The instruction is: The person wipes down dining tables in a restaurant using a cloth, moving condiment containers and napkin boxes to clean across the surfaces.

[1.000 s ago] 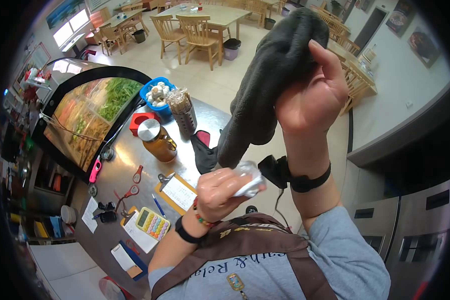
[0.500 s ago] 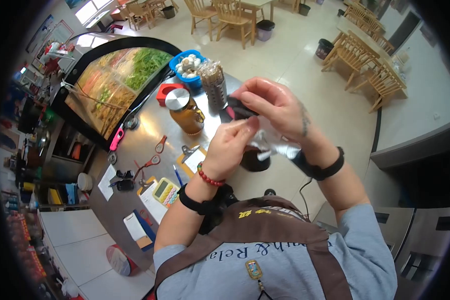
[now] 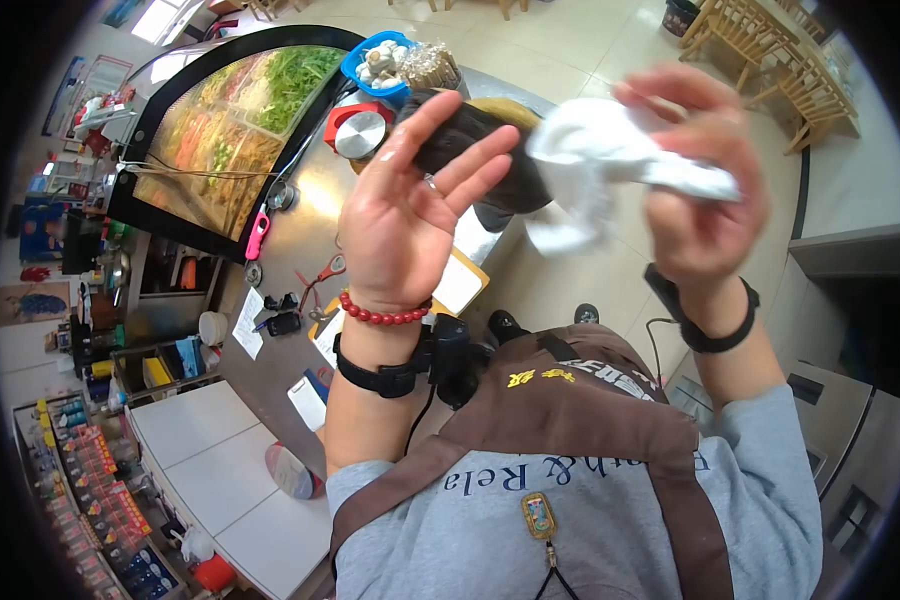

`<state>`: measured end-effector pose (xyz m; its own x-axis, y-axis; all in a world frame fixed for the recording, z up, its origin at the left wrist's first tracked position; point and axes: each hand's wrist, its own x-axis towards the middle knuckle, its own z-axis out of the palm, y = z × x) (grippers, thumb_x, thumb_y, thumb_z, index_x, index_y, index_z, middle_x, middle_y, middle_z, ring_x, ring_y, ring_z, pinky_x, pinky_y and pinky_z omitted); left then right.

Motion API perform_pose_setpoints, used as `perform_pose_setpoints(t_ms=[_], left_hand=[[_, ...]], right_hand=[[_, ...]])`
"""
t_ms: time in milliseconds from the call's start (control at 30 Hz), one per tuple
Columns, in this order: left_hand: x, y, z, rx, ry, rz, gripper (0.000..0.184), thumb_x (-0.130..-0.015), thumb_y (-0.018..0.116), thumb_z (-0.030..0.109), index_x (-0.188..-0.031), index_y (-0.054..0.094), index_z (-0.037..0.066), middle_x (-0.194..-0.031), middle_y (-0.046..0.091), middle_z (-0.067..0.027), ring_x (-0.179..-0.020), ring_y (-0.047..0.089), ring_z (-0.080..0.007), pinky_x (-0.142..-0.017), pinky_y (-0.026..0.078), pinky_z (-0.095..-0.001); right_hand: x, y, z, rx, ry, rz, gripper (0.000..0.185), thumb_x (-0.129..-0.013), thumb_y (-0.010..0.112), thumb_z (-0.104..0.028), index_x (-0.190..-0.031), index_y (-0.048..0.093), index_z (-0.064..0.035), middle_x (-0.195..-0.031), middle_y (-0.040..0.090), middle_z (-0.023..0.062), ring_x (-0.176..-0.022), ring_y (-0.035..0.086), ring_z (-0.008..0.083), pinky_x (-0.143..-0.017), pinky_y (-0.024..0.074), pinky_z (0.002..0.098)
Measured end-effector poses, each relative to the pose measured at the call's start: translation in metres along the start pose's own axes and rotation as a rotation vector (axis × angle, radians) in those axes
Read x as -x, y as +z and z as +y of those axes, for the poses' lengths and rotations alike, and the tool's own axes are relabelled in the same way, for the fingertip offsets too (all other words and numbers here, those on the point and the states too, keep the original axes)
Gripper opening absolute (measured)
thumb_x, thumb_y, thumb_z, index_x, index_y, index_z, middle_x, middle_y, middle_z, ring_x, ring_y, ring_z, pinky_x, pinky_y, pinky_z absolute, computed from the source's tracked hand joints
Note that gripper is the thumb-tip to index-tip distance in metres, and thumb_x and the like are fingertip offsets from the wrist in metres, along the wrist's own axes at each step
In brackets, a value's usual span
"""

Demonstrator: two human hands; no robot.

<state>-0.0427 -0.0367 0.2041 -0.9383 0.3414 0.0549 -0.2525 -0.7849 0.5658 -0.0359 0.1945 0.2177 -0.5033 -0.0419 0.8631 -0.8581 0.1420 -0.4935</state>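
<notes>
My left hand (image 3: 400,220) is raised, palm up with fingers spread, and holds nothing. A ring and a red bead bracelet show on it. My right hand (image 3: 705,170), blurred by motion, grips the bunched end of what looks like a thin white plastic bag (image 3: 580,165). Its loose part billows out to the left, apart from my left hand. Behind the fingers of my left hand is a dark, hair-like shape (image 3: 485,155), perhaps the top of a person's head, partly hidden.
On the metal counter (image 3: 305,235) stand a jar with a silver lid (image 3: 360,133), a blue basket of garlic (image 3: 380,62) and wrapped sticks (image 3: 430,68). A glass food case (image 3: 240,140) curves along the left. Scissors (image 3: 332,268) and clipboards (image 3: 460,280) lie nearer me.
My hands have moved apart. The left has let go and opened; the right has swung right with the bag, which has spread out. The view has shifted, and the dark shape shows more.
</notes>
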Motion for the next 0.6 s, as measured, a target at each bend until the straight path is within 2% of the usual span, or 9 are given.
perform_pose_setpoints(t_ms=[33,100,167,233,300,367,467,567,600], left_hand=[[0.0,0.002,0.004,-0.016,-0.007,0.029,0.047,-0.104,0.036,0.022,-0.139,0.041,-0.009,-0.139,0.05,-0.0243,-0.126,0.051,-0.0469,-0.107,0.045,-0.0515],[-0.001,-0.003,0.007,0.138,0.004,-0.041,0.049,-0.103,0.035,0.023,-0.14,0.04,-0.008,-0.141,0.048,-0.0247,-0.131,0.044,-0.0505,-0.11,0.041,-0.0545],[-0.002,0.006,0.006,0.17,0.008,-0.067,0.049,-0.103,0.035,0.023,-0.14,0.04,-0.008,-0.142,0.047,-0.0243,-0.131,0.043,-0.0508,-0.111,0.039,-0.0552],[-0.006,0.011,0.004,0.119,0.038,-0.043,0.049,-0.103,0.036,0.023,-0.14,0.04,-0.008,-0.144,0.046,-0.0213,-0.131,0.043,-0.0509,-0.112,0.038,-0.055],[-0.009,0.018,0.002,0.039,0.082,0.027,0.049,-0.103,0.036,0.023,-0.14,0.04,-0.009,-0.145,0.045,-0.0195,-0.131,0.043,-0.0509,-0.111,0.039,-0.0546],[-0.012,0.018,0.0,0.019,0.127,0.008,0.048,-0.103,0.036,0.023,-0.14,0.04,-0.008,-0.144,0.046,-0.0177,-0.13,0.044,-0.0508,-0.11,0.04,-0.054],[-0.012,0.023,-0.002,-0.056,0.186,0.0,0.047,-0.104,0.036,0.023,-0.139,0.04,-0.008,-0.143,0.047,-0.0173,-0.129,0.046,-0.0503,-0.109,0.041,-0.0533],[-0.013,0.025,0.002,-0.031,0.238,0.026,0.047,-0.103,0.038,0.023,-0.139,0.041,-0.007,-0.141,0.049,-0.0188,-0.128,0.048,-0.0496,-0.109,0.042,-0.0528],[-0.014,0.028,0.004,-0.053,0.251,0.042,0.046,-0.103,0.038,0.023,-0.138,0.042,-0.007,-0.138,0.051,-0.0207,-0.127,0.049,-0.0488,-0.109,0.042,-0.0527]], right_hand=[[0.004,-0.007,-0.004,-0.007,0.009,0.039,0.025,-0.071,0.056,0.008,-0.094,0.055,0.0006,-0.105,0.064,0.0175,-0.088,0.064,0.0183,-0.077,0.0532,0.0302],[0.025,-0.003,-0.007,-0.158,0.296,0.066,0.026,-0.078,0.047,0.011,-0.099,0.057,-0.0005,-0.1,0.063,0.0137,-0.077,0.061,0.011,-0.069,0.0524,0.0267],[0.053,0.008,-0.009,-0.124,0.664,-0.1,0.032,-0.081,0.045,0.007,-0.108,0.059,-0.0015,-0.1,0.064,0.0122,-0.08,0.062,0.0143,-0.074,0.0527,0.0285],[0.077,0.03,0.005,-0.064,0.441,-0.296,0.037,-0.084,0.048,0.001,-0.118,0.06,-0.0035,-0.101,0.064,0.0119,-0.09,0.063,0.0211,-0.083,0.0524,0.0322],[0.086,0.053,-0.009,-0.281,0.535,-0.389,0.038,-0.085,0.056,-0.006,-0.123,0.06,-0.0031,-0.103,0.064,0.0136,-0.102,0.063,0.0298,-0.09,0.0505,0.0359],[0.084,0.075,-0.024,-0.332,0.413,-0.466,0.04,-0.084,0.065,-0.008,-0.123,0.06,-0.0041,-0.111,0.064,0.0163,-0.107,0.063,0.0325,-0.091,0.0515,0.038],[0.098,0.082,-0.031,-0.322,0.428,-0.535,0.04,-0.081,0.072,-0.008,-0.119,0.063,-0.0037,-0.115,0.065,0.0165,-0.105,0.064,0.0329,-0.088,0.0534,0.0378],[0.095,0.076,-0.027,-0.218,0.274,-0.52,0.042,-0.077,0.08,-0.012,-0.115,0.066,0.0008,-0.113,0.068,0.0183,-0.096,0.069,0.0325,-0.082,0.0564,0.037],[0.096,0.078,-0.026,-0.207,0.243,-0.465,0.043,-0.072,0.084,-0.014,-0.109,0.069,0.0014,-0.105,0.07,0.0175,-0.091,0.07,0.0321,-0.077,0.0567,0.0359]])
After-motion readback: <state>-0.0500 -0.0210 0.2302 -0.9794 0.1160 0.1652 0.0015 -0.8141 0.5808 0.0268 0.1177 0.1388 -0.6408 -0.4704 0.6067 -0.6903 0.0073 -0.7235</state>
